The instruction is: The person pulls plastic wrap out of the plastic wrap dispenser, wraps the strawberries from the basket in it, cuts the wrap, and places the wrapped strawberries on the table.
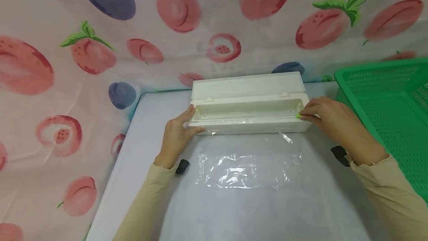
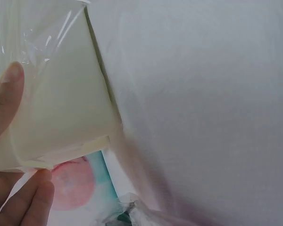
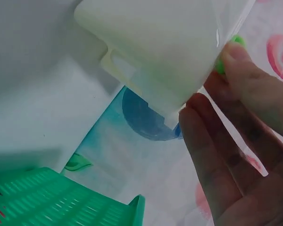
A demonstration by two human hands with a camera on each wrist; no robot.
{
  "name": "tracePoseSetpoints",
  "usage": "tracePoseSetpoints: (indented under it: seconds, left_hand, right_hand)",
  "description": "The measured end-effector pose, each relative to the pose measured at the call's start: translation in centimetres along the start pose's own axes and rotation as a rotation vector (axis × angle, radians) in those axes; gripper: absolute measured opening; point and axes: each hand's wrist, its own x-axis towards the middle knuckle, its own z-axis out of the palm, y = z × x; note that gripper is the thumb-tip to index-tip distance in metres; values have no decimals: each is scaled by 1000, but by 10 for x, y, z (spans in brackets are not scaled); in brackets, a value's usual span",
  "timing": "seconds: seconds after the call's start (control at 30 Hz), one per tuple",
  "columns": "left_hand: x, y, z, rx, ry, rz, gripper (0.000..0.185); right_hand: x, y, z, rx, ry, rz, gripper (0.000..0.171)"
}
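A white cling film dispenser (image 1: 247,126) stands on the table with its lid (image 1: 247,86) raised at the back. Clear cling film (image 1: 234,170) hangs over its front edge and lies on the table. My left hand (image 1: 175,135) grips the dispenser's left end, with the thumb (image 2: 12,82) on the film-covered front and the other fingers at the end's edge. At the right end, my right hand (image 1: 331,116) pinches a small green slide cutter (image 1: 298,115) between thumb and forefinger. In the right wrist view, the cutter (image 3: 237,40) is partly hidden by the thumb.
A green plastic basket (image 1: 357,99) stands to the right, close to my right forearm. Behind the dispenser and at the left hangs a fruit-print cloth (image 1: 187,58). The table (image 1: 260,215) has a white cover.
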Motion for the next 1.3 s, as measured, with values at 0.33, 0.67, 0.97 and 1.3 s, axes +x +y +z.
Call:
tracePoseSetpoints:
  seconds: [0.33, 0.67, 0.97, 1.3]
  left_hand:
    - [0, -1, -1, -10, -7, -24, 78]
    - [-1, -1, 0, -40, -4, -27, 79]
    - [-2, 1, -4, -24, -22, -48, 80]
    - [-1, 0, -3, -23, -25, -36, 79]
  right_hand:
    - [-10, 8, -1, 35, 14, 77, 8]
    - [-12, 7, 0, 34, 32, 90, 9]
    - [-13, 3, -1, 48, -23, 141, 13]
    - [-13, 3, -2, 34, -17, 129, 15]
